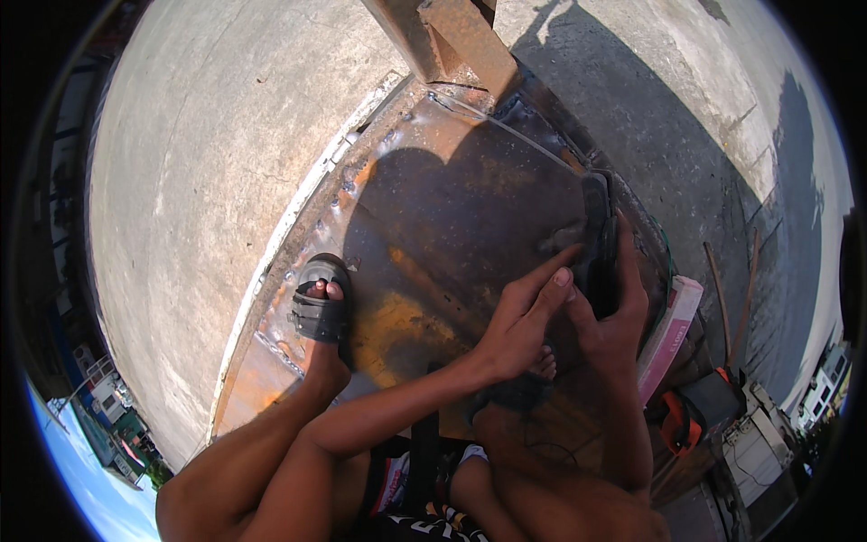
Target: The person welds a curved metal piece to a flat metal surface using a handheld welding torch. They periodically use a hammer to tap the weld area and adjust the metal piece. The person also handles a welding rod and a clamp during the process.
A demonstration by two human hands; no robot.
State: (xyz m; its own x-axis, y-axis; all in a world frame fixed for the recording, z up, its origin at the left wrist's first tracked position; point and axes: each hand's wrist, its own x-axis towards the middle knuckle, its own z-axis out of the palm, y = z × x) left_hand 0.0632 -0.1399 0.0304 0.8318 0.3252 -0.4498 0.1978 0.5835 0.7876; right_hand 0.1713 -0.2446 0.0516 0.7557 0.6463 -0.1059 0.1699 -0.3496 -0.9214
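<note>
My right hand (616,316) is closed around a long, slim black object (596,226) with a rounded upper end. Its face is turned away, so I cannot make out its exact kind. Beside it, my left hand (517,327) reaches in with the index finger stretched against or very near the object's lower part. The left thumb stands apart from that finger, close to the right thumb, and the other left fingers are mostly hidden. Below both hands lies a brown, rust-stained steel plate (424,208) with weld marks along its left edge.
My sandalled left foot (321,298) rests on the plate. A rusty steel beam (452,45) rises at the far edge. On the right are a pink-and-white long box (670,339), an orange-and-black tool (684,423) and thin rusty rods (720,298). Concrete (217,135) lies around.
</note>
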